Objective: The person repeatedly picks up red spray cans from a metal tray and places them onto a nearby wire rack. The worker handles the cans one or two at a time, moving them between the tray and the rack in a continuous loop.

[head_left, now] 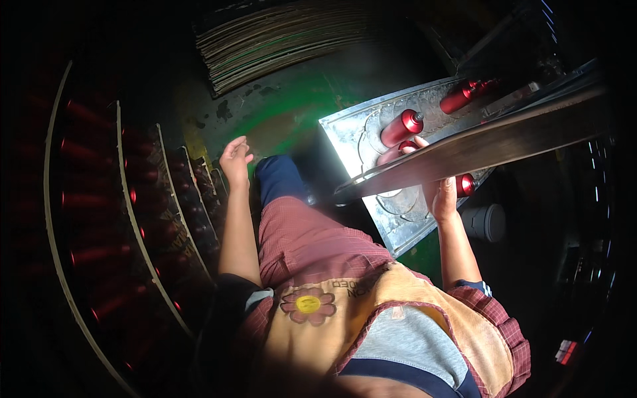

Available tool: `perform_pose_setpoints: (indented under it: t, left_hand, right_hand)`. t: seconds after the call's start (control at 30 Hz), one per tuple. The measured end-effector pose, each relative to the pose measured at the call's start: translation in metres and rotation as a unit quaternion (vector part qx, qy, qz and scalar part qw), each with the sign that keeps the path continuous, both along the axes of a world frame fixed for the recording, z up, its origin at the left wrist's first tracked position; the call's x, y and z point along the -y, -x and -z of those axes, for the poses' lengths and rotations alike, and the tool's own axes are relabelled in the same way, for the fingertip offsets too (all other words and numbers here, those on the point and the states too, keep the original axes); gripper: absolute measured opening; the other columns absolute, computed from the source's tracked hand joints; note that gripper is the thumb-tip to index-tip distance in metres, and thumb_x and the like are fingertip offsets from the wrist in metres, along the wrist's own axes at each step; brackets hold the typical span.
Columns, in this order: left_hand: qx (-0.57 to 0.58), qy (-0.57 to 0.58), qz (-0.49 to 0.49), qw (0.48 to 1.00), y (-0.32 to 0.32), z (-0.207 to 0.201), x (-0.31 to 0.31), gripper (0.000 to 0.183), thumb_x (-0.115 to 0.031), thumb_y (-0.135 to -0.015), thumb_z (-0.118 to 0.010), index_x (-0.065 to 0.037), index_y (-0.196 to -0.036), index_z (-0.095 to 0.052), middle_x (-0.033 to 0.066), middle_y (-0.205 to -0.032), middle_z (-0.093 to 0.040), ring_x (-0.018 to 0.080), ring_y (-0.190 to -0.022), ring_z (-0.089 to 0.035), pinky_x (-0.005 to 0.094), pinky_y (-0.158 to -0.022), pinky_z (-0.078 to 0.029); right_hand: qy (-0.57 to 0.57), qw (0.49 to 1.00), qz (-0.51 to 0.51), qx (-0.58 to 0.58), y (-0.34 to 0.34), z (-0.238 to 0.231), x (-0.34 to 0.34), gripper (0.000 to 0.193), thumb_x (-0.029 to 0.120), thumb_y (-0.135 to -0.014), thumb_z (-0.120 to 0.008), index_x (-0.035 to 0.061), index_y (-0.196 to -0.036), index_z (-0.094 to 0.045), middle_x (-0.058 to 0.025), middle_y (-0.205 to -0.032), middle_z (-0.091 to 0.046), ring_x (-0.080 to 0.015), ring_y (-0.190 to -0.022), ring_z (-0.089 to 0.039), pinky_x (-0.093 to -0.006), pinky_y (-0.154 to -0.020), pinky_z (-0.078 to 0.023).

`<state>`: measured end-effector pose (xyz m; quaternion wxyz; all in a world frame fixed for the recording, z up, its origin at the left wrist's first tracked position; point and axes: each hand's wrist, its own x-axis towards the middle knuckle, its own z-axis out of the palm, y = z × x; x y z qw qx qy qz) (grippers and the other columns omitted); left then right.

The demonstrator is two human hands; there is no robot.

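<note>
My left hand (235, 161) is raised beside my left knee, holding nothing, its fingers loosely bent and apart. My right hand (443, 200) reaches beneath a long dark panel (478, 149), which hides its middle. Beyond the panel's edge, its fingertips rest on the end of a red metal bottle (390, 156), and the grip looks closed. Another glossy red bottle (402, 128) with a narrow metal neck lies just past it. One more red bottle (466, 185) is close to the right hand's near side. All of these are over a shiny metal tray (401, 235) with round markings.
Further red bottles (458, 99) are at the tray's far right. Several rows of red bottles (99, 199) stand between pale-edged dividers (126, 192) on my left. A stack of flat sheets (279, 43) lies ahead. A white bucket (492, 222) is right of the tray.
</note>
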<state>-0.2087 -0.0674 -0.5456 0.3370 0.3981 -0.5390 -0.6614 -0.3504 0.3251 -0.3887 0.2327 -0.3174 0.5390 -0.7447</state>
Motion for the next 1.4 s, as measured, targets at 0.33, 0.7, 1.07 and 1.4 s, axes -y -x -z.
perform_pose_setpoints:
  t: [0.33,0.7,1.07,1.4]
  left_hand:
    - [0.068,-0.059,0.261,0.961,0.332,-0.01,0.051,0.027,-0.007,-0.096,-0.056,-0.001,-0.121,-0.064,0.0115,-0.121,-0.066,0.0187,-0.103,-0.063,0.0324,-0.083,-0.055]
    - [0.188,-0.081,0.431,0.879,0.522,-0.058,0.096,0.023,-0.009,-0.096,-0.055,-0.002,-0.116,-0.065,0.0083,-0.118,-0.065,0.0157,-0.096,-0.059,0.0314,-0.077,-0.053]
    - [0.156,-0.08,0.579,0.796,0.702,-0.129,-0.028,0.021,-0.004,-0.094,-0.055,-0.002,-0.112,-0.066,0.0074,-0.109,-0.066,0.015,-0.094,-0.061,0.0273,-0.072,-0.054]
    - [0.161,-0.004,0.699,0.697,0.862,-0.197,-0.137,0.019,-0.002,-0.093,-0.057,0.0,-0.109,-0.067,0.0056,-0.102,-0.066,0.0113,-0.087,-0.063,0.0228,-0.065,-0.055]
  right_hand:
    - [0.05,0.937,0.175,0.297,0.08,-0.07,-0.048,0.039,0.025,-0.104,-0.041,-0.0023,-0.115,-0.068,-0.0188,-0.114,-0.068,-0.0321,-0.115,-0.06,-0.0501,-0.111,-0.039]
    - [0.053,0.672,0.699,0.237,0.157,-0.116,0.013,0.059,0.046,-0.103,-0.044,0.0041,-0.069,-0.068,-0.0115,-0.075,-0.065,-0.027,-0.08,-0.064,-0.0445,-0.092,-0.049]
    - [0.131,0.695,0.69,0.156,0.2,-0.169,-0.02,0.054,0.034,-0.105,-0.04,0.0028,-0.07,-0.067,-0.0136,-0.075,-0.067,-0.0332,-0.083,-0.066,-0.0456,-0.088,-0.051]
    - [0.081,0.54,0.828,0.124,0.23,-0.202,-0.044,0.045,0.027,-0.104,-0.044,-0.0009,-0.076,-0.066,-0.0127,-0.076,-0.065,-0.0296,-0.076,-0.066,-0.0449,-0.083,-0.055]
